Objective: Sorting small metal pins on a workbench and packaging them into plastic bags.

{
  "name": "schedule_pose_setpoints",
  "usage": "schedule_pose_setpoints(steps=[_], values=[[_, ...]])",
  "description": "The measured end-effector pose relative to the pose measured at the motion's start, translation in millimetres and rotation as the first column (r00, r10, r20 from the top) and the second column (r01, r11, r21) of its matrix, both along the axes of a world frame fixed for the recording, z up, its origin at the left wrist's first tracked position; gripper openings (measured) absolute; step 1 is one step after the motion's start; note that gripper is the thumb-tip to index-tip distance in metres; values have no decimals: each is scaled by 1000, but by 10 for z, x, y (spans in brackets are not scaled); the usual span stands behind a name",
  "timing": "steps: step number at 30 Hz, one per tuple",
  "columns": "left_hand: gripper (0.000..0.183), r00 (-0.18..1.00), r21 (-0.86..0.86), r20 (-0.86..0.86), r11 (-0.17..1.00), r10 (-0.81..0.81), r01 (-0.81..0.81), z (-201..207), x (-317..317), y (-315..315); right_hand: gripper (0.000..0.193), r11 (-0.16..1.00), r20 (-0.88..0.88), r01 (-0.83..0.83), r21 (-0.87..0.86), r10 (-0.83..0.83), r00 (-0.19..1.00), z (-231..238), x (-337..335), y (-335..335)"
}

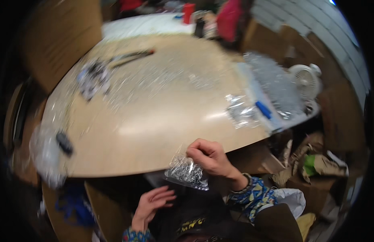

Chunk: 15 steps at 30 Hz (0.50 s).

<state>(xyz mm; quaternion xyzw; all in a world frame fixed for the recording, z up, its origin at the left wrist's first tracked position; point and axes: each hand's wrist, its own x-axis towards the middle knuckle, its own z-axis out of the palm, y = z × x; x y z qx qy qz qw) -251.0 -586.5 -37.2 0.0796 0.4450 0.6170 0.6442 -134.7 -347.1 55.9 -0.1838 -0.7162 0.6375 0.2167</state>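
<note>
My right hand (209, 158) is closed on the upper part of a clear plastic bag (187, 173), just past the table's near edge. Inside the bag lies a heap of small shiny metal pieces, too blurred to name more closely. Below and left of the bag is my left hand (154, 203), its fingers stretched out with nothing in them. Many thin, shiny metal pieces (150, 80) are scattered across the far half of the wooden table (154, 125).
At the table's left stand a crumpled bundle (94, 78) and a dark object (64, 142) beside clear plastic (45, 157). On the right are a blue marker-like object (263, 109), clear bags (241, 111), a white tray (294, 123) and a small white fan (306, 80). Cardboard boxes (59, 40) flank the table.
</note>
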Motion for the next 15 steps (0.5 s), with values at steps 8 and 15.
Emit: schedule_pose_setpoints(steps=[8, 15], values=[[41, 967, 235, -234, 971, 97, -41, 235, 63, 258, 16, 490, -186, 438, 754, -481, 857, -265, 391, 1052], [23, 212, 241, -943, 966, 256, -94, 496, -306, 369, 15, -74, -186, 196, 978, -731, 656, -856, 291, 2021]])
